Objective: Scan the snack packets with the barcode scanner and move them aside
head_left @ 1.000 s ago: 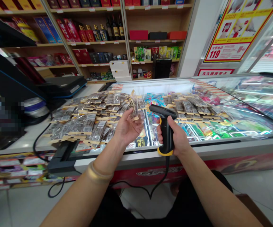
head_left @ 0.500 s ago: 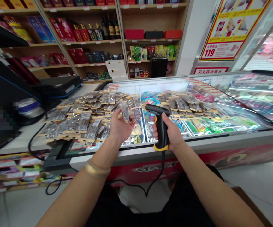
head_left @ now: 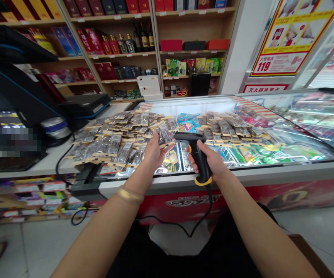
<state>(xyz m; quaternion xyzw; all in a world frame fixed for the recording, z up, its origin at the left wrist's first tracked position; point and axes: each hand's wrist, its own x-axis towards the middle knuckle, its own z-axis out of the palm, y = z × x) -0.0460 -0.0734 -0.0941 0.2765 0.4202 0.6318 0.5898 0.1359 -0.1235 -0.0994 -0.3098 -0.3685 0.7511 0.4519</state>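
Note:
My right hand (head_left: 211, 160) grips a black and yellow barcode scanner (head_left: 202, 166) by its handle, the head pointing left. A cable hangs from the handle's base. My left hand (head_left: 153, 152), with a gold bangle on the wrist, holds a small clear packet (head_left: 163, 133) of dark food, thumb on the near side and fingers below. The scanner's head is just right of this packet. Beyond and left of my left hand spreads a heap of similar packets (head_left: 109, 144) on the freezer's glass top. A second heap of packets (head_left: 227, 125) lies beyond the scanner.
The chest freezer (head_left: 256, 173) runs across in front of me, with colourful goods under its glass. At left stand a checkout terminal (head_left: 7, 85) and a round tin-like container (head_left: 55, 129) on the counter. Stocked shelves (head_left: 120, 54) line the back; the scanner's black cable (head_left: 167, 227) hangs low.
The packet in my left hand has turned and tipped, its broad side now facing up toward me. My view has shifted slightly left. The scanner stays in my right hand, its head closer to the packet.

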